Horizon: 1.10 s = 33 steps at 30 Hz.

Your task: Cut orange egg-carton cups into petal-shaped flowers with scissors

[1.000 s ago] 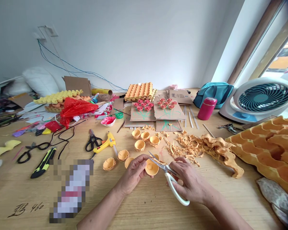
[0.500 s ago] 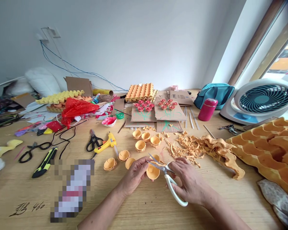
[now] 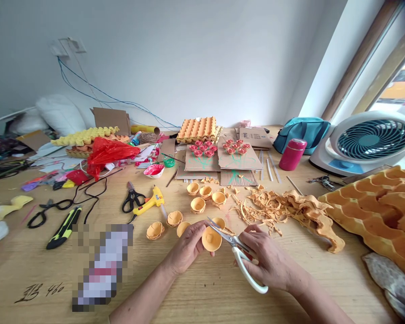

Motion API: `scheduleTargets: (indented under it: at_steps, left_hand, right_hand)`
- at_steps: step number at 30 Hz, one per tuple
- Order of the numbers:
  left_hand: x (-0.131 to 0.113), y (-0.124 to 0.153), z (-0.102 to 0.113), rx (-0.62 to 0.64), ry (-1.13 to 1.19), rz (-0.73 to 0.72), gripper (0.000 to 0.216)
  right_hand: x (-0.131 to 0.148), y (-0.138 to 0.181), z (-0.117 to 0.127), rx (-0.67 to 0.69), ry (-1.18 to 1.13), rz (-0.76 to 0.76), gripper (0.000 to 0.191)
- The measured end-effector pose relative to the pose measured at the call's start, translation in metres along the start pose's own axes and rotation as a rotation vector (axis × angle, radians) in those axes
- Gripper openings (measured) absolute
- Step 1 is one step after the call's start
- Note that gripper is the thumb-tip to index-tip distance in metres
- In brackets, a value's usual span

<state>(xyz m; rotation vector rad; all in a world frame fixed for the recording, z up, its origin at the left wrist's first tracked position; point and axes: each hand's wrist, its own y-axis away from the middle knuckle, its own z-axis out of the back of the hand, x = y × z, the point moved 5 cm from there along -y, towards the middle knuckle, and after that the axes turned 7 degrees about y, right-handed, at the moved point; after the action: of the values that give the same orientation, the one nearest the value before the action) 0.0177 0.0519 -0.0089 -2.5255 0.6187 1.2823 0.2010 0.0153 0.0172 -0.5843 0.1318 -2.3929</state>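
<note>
My left hand (image 3: pixel 188 249) pinches the rim of an orange egg-carton cup (image 3: pixel 211 239), its hollow turned up towards me. In my right hand (image 3: pixel 268 257) is a pair of white-handled scissors (image 3: pixel 238 254), fingers wrapped round the handles. Its blades are slightly apart and lie at the upper right rim of the cup; whether they touch it I cannot tell. Behind the hands stands another orange cup (image 3: pixel 219 223), partly covered by the blades. Several more cups, such as a layered petal cup (image 3: pixel 155 231), sit to the left and farther back.
Orange trimmings (image 3: pixel 266 207) lie right of the cups, near a large egg tray (image 3: pixel 378 211). On the left are a yellow glue gun (image 3: pixel 150 202), black scissors (image 3: pixel 132 200) and a utility knife (image 3: pixel 65 227). Cardboard with red flowers (image 3: pixel 202 162), a pink bottle (image 3: pixel 292 154) and a fan (image 3: pixel 367 141) stand behind.
The cup has shifted slightly left and up in my left hand. The scissors have drawn a little right, and the blades now lie at the cup's edge instead of across its top.
</note>
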Motion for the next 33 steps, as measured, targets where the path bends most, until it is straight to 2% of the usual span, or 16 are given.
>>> scheduleTargets:
  at_steps: [9, 17, 26, 30, 33]
  left_hand:
    - [0.006, -0.001, 0.008, -0.031, 0.055, -0.028, 0.035]
    - [0.009, 0.000, 0.008, -0.003, -0.044, -0.013, 0.042]
    - [0.006, 0.001, 0.004, 0.004, -0.012, -0.004, 0.037]
    - [0.004, 0.002, -0.002, 0.026, -0.034, 0.012, 0.038]
    - [0.005, 0.002, -0.005, 0.050, -0.043, 0.030, 0.041]
  right_hand:
    - [0.001, -0.001, 0.002, -0.007, 0.015, 0.007, 0.028]
    - [0.003, -0.001, 0.001, -0.001, 0.032, -0.013, 0.025]
    - [0.002, 0.001, 0.004, 0.007, 0.025, -0.002, 0.028]
    - [0.001, 0.001, 0.008, -0.016, 0.044, 0.007, 0.027]
    - [-0.010, 0.002, 0.013, -0.080, 0.100, -0.053, 0.026]
